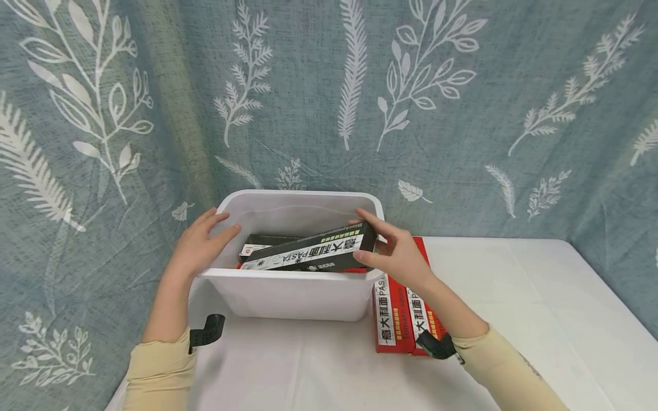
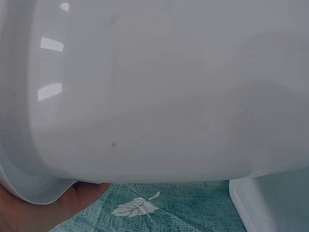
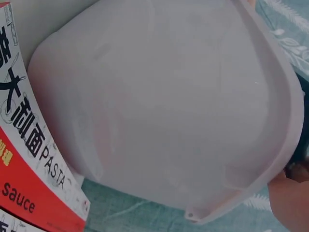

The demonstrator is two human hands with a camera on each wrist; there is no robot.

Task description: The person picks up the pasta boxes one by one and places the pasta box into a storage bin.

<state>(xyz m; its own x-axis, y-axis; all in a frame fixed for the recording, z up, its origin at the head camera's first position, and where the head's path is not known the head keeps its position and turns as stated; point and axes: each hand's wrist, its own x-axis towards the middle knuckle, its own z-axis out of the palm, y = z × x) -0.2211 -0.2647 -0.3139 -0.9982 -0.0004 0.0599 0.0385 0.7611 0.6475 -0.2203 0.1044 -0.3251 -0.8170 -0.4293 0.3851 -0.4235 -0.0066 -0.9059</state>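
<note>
A white plastic bin [image 1: 293, 294] stands on the table, its near side toward me. At its left rim, my left hand [image 1: 197, 245] holds the edge, with the thumb over the inside; the left wrist view shows part of that hand [image 2: 53, 208] by the rim. My right hand [image 1: 403, 257] grips the right end of a black pasta box [image 1: 308, 251], thumb on the near face. That box lies tilted inside the bin, right end higher. Behind it is another black box [image 1: 275, 238], partly covered. A strip of red shows beneath them; what it belongs to is mostly hidden.
Two red pasta boxes [image 1: 393, 319] lie side by side on the white tabletop [image 1: 514, 302], close to the bin's right side and partly under my right forearm. A blue-green curtain [image 1: 308, 114] with white leaf prints hangs behind the bin and along the left.
</note>
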